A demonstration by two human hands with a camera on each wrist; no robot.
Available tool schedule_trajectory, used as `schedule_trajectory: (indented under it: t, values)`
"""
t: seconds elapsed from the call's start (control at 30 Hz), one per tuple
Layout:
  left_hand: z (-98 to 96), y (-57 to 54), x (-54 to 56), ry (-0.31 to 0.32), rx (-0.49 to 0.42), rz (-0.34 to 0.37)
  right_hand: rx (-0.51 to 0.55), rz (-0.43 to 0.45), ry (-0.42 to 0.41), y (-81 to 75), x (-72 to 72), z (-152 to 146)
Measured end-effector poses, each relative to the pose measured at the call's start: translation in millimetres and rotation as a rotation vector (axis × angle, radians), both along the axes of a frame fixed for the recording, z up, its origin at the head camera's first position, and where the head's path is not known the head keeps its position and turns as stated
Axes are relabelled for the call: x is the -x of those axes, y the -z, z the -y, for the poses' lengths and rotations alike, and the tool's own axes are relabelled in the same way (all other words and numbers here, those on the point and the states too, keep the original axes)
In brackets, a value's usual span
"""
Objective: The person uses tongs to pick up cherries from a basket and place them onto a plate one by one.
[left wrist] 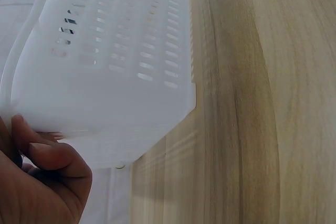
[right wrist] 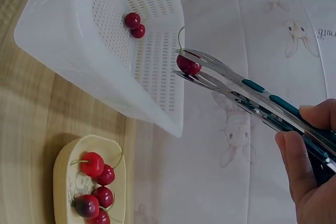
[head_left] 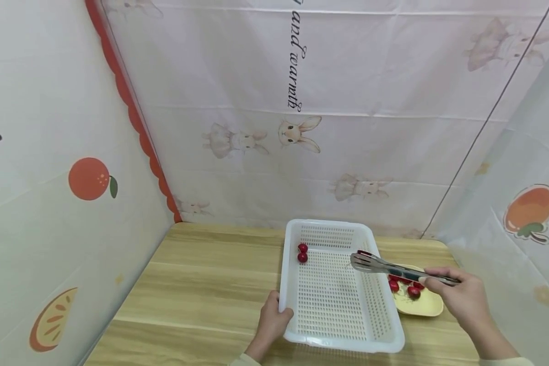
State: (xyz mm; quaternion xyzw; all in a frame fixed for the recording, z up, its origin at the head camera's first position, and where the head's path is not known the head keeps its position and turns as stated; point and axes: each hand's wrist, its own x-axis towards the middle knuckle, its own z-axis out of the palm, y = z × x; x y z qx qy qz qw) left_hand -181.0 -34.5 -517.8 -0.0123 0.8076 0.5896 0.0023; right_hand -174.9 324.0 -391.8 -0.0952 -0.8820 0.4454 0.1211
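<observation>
A white perforated plastic basket (head_left: pixel 329 343) sits on the wooden table, with two red cherries (head_left: pixel 303 252) near its far left corner. My left hand (head_left: pixel 274 317) grips the basket's left rim near the front, fingers curled round the edge in the left wrist view. My right hand (head_left: pixel 466 295) holds metal tongs (right wrist: pixel 236 85) with teal grips. A cherry (right wrist: pixel 189 63) with a green stem is pinched between the tong tips, over the basket's right side. Beneath the tongs, right of the basket, stands a yellow plate (head_left: pixel 423 306) with several cherries (right wrist: pixel 97 190).
The wooden table (head_left: pixel 201 284) extends to the left of the basket. A printed cloth (head_left: pixel 256 76) with rabbits hangs behind, and fruit-patterned cloths (head_left: pixel 36 203) close in both sides. The plate stands close beside the basket's right wall.
</observation>
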Motion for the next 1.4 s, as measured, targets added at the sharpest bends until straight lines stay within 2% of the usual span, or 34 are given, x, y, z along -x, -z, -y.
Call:
schedule_trajectory:
  t: [0.2,0.63,0.97,1.23,1.4]
  values:
    - [-0.1,0.9,2.2,0.021,-0.021,0.049,0.067,0.046,0.029,-0.1,-9.8,-15.7]
    - [0.2,1.1,2.7,0.027,-0.022,0.068,0.170,0.086,0.114,2.4,-18.6,-40.7]
    - [-0.4,-0.4,1.3,0.028,-0.032,0.037,0.156,0.165,0.193,5.3,-19.7,-57.1]
    - [-0.3,-2.7,1.8,0.027,-0.032,0.056,0.211,0.149,0.208,16.1,-16.8,-66.6]
    - [-0.6,-2.6,2.0,0.028,-0.028,0.062,0.224,0.171,0.231,22.8,-16.5,-73.5]
